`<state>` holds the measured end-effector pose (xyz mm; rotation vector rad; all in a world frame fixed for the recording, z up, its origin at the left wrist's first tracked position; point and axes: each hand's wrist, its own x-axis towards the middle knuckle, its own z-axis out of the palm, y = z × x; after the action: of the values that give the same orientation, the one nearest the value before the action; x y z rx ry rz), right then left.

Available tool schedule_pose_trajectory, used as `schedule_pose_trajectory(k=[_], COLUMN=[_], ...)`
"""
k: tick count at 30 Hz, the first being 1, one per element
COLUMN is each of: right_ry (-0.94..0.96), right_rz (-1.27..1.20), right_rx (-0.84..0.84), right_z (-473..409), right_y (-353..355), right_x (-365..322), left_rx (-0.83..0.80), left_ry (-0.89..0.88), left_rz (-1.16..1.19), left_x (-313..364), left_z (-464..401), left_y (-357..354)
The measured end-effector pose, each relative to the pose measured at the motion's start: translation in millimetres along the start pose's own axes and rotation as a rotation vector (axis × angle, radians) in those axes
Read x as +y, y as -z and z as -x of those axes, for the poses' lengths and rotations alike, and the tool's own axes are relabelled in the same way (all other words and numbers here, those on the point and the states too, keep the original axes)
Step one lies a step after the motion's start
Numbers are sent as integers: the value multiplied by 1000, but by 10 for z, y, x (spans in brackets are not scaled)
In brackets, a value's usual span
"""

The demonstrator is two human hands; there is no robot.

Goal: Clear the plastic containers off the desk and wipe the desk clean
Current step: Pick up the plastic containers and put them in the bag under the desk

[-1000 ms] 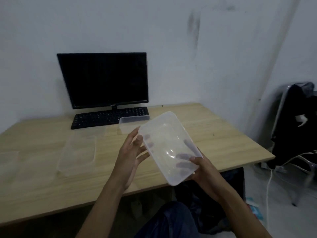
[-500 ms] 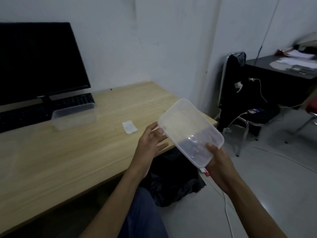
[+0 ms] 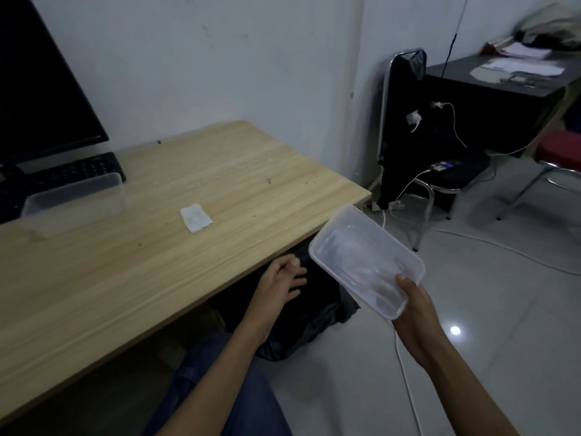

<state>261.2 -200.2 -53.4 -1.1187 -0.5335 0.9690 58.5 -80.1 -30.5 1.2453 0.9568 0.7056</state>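
My right hand (image 3: 415,313) grips a clear rectangular plastic container (image 3: 361,256) by its near end, thumb on the rim, and holds it tilted in the air past the wooden desk's (image 3: 157,262) right front corner. My left hand (image 3: 279,284) hangs empty with relaxed fingers just below the desk's front edge, above a black bag (image 3: 317,319) on the floor. A second clear container (image 3: 74,201) stands on the desk in front of the keyboard. A small white folded wipe (image 3: 195,217) lies on the desk's middle.
A black monitor (image 3: 41,89) and keyboard (image 3: 72,174) stand at the desk's far left. To the right are a metal chair draped in dark cloth (image 3: 405,127), white cables on the tiled floor (image 3: 490,247), a dark table with papers (image 3: 503,77) and a red stool (image 3: 562,149).
My left hand has let go of the container and dropped below the desk edge. My right hand has carried the container rightward, off the desk. The view has swung right.
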Motion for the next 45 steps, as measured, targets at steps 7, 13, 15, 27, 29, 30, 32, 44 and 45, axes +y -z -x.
schedule_pose_trajectory(k=[7,13,15,27,29,30,32,44,45], right_ry=[-7,33,35,267,341,394,470,623,596], right_rz=[141,388,473,915,1043,1113,1200,1617,1637], right_rx=[129,107,77,-58,-106,-138,-201,-396,-416], right_z=[86,-44,-120,-440,-484,-502,-534,-700,-695], right_y=[350,270,160,-371,-425,-435,-446,-420,-410], right_x=[223,386,397,540,511,502,464,428,447], left_rx=[-29,-217,-241,-51,-49,-64,-33,84,82], left_ry=[54,70,98,-170,-320,-391,-515,-795,-788], left_rz=[-785,-1503,-1677,-1700,-1655,-1644,-1599,-1471,-1483], left_x=[-965,-1319,-1400,-1336,-1239,-1237,-1209,-807,-807], left_z=[-239,-295,-299,-270,-233,-230,-242,-200,-188], left_y=[7,24,44,28,25,25,18,-43,-37])
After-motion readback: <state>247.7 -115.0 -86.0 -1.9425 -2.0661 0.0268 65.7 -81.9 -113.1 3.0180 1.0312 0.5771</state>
